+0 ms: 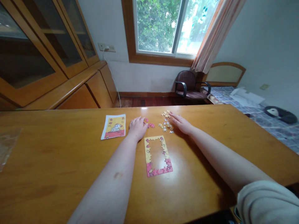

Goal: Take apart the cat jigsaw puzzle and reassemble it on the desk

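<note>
My left hand [137, 127] lies palm down on the table, fingers stretched out beside a small group of pink puzzle pieces [151, 125]. My right hand [181, 123] rests with extended fingers at the edge of a pile of yellow puzzle pieces [166, 114]. Nearer to me is a scatter of pale, patterned puzzle pieces [165, 125]. Between my forearms lies a jigsaw border [159, 171], joined into a rectangle, yellow above and pink below, with bare tabletop inside. A picture sheet [114, 127] showing a white cartoon animal lies left of my left hand.
The wooden table [58, 161] spans the foreground. A clear plastic bag [8, 146] lies at its left side. Beyond it stand a wooden cabinet [79, 96], a brown armchair [188, 84] and a bed [224, 93] with a plaid cover.
</note>
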{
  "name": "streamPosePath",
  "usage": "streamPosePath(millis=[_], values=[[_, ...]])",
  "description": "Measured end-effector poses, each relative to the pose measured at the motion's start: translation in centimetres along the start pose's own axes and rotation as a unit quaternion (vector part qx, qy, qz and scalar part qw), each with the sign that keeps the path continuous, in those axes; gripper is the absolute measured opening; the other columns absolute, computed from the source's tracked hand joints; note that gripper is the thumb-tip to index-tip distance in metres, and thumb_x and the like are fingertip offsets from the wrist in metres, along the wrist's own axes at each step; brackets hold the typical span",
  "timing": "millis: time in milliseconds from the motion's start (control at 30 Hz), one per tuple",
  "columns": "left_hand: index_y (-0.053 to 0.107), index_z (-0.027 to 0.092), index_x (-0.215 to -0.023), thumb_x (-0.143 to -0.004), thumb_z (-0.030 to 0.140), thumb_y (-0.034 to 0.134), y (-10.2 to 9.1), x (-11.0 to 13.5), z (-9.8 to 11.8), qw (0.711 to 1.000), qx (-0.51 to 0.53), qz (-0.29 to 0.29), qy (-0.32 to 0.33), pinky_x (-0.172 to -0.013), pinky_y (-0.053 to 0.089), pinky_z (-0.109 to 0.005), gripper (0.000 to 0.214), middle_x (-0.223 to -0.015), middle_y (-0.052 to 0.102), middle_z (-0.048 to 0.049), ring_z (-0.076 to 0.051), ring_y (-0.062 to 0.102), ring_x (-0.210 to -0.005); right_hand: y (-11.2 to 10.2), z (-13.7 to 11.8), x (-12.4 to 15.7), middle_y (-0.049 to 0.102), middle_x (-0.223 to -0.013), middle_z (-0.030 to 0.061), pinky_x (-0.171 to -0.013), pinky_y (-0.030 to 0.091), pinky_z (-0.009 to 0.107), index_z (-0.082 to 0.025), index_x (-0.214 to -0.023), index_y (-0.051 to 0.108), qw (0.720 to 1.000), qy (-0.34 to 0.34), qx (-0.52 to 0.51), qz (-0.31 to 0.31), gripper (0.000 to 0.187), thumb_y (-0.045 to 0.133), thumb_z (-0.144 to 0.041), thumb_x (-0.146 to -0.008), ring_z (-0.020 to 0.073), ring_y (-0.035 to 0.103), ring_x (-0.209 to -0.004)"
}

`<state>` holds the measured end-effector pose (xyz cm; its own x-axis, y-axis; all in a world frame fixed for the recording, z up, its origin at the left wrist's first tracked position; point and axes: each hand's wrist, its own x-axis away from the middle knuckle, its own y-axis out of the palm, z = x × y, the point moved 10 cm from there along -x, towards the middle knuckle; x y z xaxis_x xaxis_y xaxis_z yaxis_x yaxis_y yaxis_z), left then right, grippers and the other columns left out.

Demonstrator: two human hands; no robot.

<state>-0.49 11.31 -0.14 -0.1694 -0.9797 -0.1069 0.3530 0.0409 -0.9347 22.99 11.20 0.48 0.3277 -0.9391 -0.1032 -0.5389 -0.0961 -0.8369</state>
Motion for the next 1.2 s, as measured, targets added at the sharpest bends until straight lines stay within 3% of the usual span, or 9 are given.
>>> streamPosePath(millis=[67,200,367,533,767,900,1033,1133,1200], values=[[0.051,0.017,-0.136,-0.093,0.036,0.042,0.1,0.0,-0.1,1.000,-0.001,0.000,-0.002,-0.115,0.027,-0.046,0.048,-0.145,0.048,-0.0136,-0.028,0.040,-0.136,-0.8,2.7,-0.8,0.024,-0.158,0.0109,-0.120,0.015,0.046,-0.016,-0.152,0.029,0.997,0.063,0.010,0.042,0.068,0.029,-0.056,-0.096,0.0248,0.021,-0.146],[0.052,0.017,-0.135,-0.093,0.037,0.042,0.0,0.1,-0.1,1.000,-0.006,-0.002,-0.006,-0.115,0.027,-0.044,0.047,-0.145,0.048,-0.0133,-0.028,0.041,-0.135,0.2,4.7,-4.3,0.022,-0.158,0.0150,-0.120,0.014,0.046,-0.013,-0.153,0.023,0.990,0.108,0.090,0.020,0.075,0.036,-0.058,-0.094,0.0269,0.019,-0.147],[0.052,0.017,-0.135,-0.093,0.037,0.042,-0.2,0.2,0.0,1.000,-0.007,-0.002,-0.011,-0.115,0.028,-0.045,0.047,-0.145,0.048,-0.0137,-0.029,0.041,-0.135,3.1,1.6,-9.3,0.022,-0.158,0.0113,-0.120,0.014,0.047,-0.016,-0.152,0.029,0.986,0.030,0.152,-0.063,0.068,0.033,-0.054,-0.096,0.0261,0.015,-0.148],[0.052,0.017,-0.134,-0.094,0.037,0.042,-0.2,0.2,0.1,1.000,-0.009,-0.001,-0.005,-0.114,0.028,-0.046,0.047,-0.145,0.048,-0.0138,-0.029,0.041,-0.135,5.2,-1.5,-11.3,0.021,-0.159,0.0090,-0.120,0.013,0.047,-0.019,-0.151,0.031,0.981,-0.038,0.162,-0.101,0.064,0.041,-0.049,-0.095,0.0253,0.016,-0.148],[0.050,0.016,-0.137,-0.094,0.038,0.041,0.0,0.1,0.1,1.000,-0.009,-0.008,-0.002,-0.115,0.026,-0.047,0.049,-0.146,0.046,-0.0140,-0.030,0.039,-0.136,5.8,-3.0,-8.9,0.026,-0.157,0.0064,-0.120,0.012,0.048,-0.023,-0.149,0.036,0.981,-0.118,0.089,-0.121,0.060,0.041,-0.048,-0.095,0.0246,0.018,-0.147],[0.051,0.016,-0.137,-0.094,0.038,0.042,0.0,0.1,0.1,1.000,0.001,-0.006,-0.004,-0.115,0.026,-0.047,0.049,-0.146,0.046,-0.0143,-0.029,0.039,-0.136,2.3,-1.8,-7.0,0.024,-0.159,0.0033,-0.121,0.012,0.048,-0.026,-0.150,0.033,0.993,-0.094,-0.071,0.010,0.064,0.035,-0.058,-0.095,0.0237,0.014,-0.148],[0.052,0.017,-0.135,-0.093,0.037,0.043,-0.3,0.2,0.1,1.000,0.000,0.002,-0.006,-0.115,0.028,-0.047,0.047,-0.144,0.048,-0.0141,-0.029,0.042,-0.135,-0.5,-1.6,-3.1,0.038,-0.153,0.0052,-0.120,0.019,0.046,-0.025,-0.146,0.042,0.973,-0.107,-0.171,0.111,0.062,0.032,-0.060,-0.095,0.0236,0.030,-0.144],[0.053,0.017,-0.133,-0.093,0.037,0.043,-0.3,0.2,0.2,1.000,-0.007,0.005,-0.001,-0.114,0.029,-0.047,0.046,-0.143,0.050,-0.0146,-0.029,0.043,-0.134,0.9,-4.4,0.2,0.050,-0.145,0.0065,-0.117,0.029,0.045,-0.026,-0.139,0.052,0.973,-0.191,-0.127,0.020,0.054,0.032,-0.055,-0.098,0.0229,0.043,-0.136],[0.053,0.017,-0.133,-0.093,0.037,0.043,-0.2,0.2,0.2,1.000,-0.009,0.005,0.002,-0.114,0.029,-0.047,0.046,-0.143,0.049,-0.0146,-0.029,0.042,-0.134,2.7,-6.0,1.7,0.044,-0.149,0.0072,-0.118,0.027,0.044,-0.026,-0.141,0.050,0.971,-0.230,-0.046,-0.056,0.053,0.036,-0.054,-0.097,0.0227,0.038,-0.139]])
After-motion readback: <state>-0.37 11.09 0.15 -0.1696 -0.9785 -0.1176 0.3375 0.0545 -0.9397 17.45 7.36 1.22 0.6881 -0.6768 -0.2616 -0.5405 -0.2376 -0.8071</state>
